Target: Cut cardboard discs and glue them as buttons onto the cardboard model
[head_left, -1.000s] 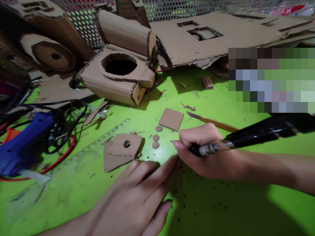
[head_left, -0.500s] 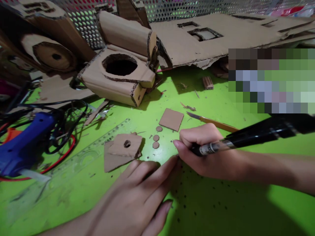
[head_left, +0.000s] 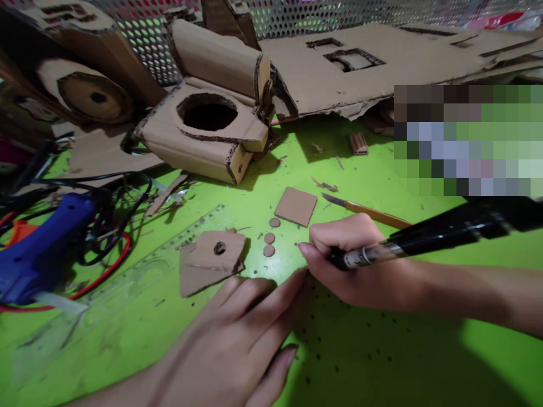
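Black tool (head_left: 456, 225), slanted twd lwr-L

three small cardboard discs (head_left: 269, 238), one cardboard square (head_left: 296, 206), one small corrugated block (head_left: 358, 143) and at least two overlapping cardboard pieces (head_left: 203, 257), the upper one with one round hole, lie on one green counter (head_left: 407, 362). the tools come to four: one black pen-like tool (head_left: 445, 226), one knife (head_left: 373, 212), one clear ruler (head_left: 169, 249) and one blue glue gun (head_left: 46, 249). among the bigger cardboard work are one box (head_left: 182, 150) with one round opening and one broad sheet (head_left: 407, 62) with two squarish cut-outs, while the scattered dark specks (head_left: 318, 356) are too many to count surely.
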`<action>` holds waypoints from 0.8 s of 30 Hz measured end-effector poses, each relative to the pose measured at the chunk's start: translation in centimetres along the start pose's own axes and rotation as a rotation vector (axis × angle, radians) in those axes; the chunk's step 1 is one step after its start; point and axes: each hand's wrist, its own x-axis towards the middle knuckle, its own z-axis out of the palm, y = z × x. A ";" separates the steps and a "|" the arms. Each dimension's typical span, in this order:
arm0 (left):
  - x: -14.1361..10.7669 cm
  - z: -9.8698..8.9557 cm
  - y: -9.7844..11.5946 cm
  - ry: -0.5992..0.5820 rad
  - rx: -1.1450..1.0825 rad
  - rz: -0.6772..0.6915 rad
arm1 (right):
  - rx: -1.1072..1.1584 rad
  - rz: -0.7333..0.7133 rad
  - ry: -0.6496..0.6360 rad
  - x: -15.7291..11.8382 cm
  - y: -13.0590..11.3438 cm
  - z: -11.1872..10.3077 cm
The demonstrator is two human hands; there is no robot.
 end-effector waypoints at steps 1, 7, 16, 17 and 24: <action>0.0 0.0 0.0 -0.012 -0.007 0.004 | 0.002 0.002 0.003 0.0 0.0 0.0; 0.0 0.5 0.1 -0.027 -0.034 -0.016 | 0.005 0.012 -0.008 0.0 0.0 0.0; 0.1 0.2 0.2 -0.042 -0.037 -0.023 | 0.003 0.001 0.004 0.0 0.0 0.1; -0.1 0.3 0.2 -0.035 -0.042 -0.032 | 0.005 0.000 0.003 0.0 0.0 0.1; -0.5 0.8 0.1 -0.042 -0.069 -0.043 | -0.016 0.003 -0.006 0.0 -0.1 -0.1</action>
